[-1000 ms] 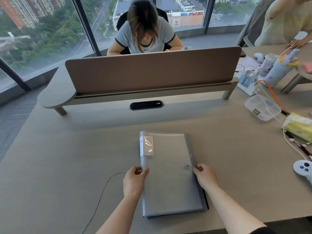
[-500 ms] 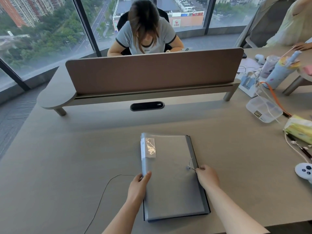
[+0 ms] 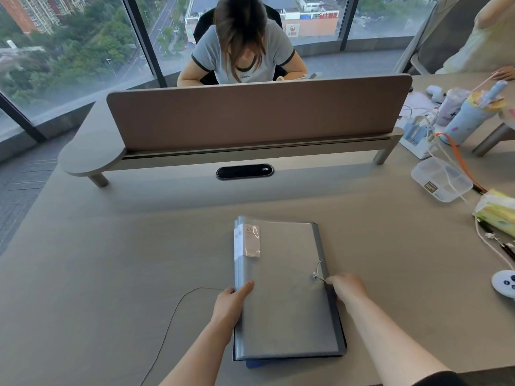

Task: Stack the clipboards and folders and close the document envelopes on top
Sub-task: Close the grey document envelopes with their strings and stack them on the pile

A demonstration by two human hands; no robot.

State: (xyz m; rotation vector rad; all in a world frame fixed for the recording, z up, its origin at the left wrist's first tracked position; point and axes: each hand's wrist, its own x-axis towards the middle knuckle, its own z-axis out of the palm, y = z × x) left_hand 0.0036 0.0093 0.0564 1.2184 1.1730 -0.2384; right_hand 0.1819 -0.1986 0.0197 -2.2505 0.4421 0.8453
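1. Stacking looks done from where I sit: a pile (image 3: 287,302) of clipboards and folders lies on the desk (image 3: 111,260) near its front edge, centred before me, with a dark edge along its right side and a blue corner poking out at the near bottom.
2. On top lies a grey translucent document envelope (image 3: 281,291), flap down, a white label (image 3: 252,240) at its far-left corner.
3. My left hand (image 3: 230,305) grips the pile's left edge, thumb lying over the top, the other fingers curled beneath and out of sight.
4. My right hand (image 3: 347,288) rests at the right edge, fingertips pinching the thin string (image 3: 320,267) just beside the round button (image 3: 315,276); I cannot tell how the rest of the fingers lie.
5. I judge the string-tie closure to be the step in hand, not yet finished, since a loose loop stands up beyond the button.
6. Whether further envelopes lie beneath and need closing, I cannot tell.
7. A thin cable (image 3: 178,305) trails on the desk left of the pile, apart from the work.
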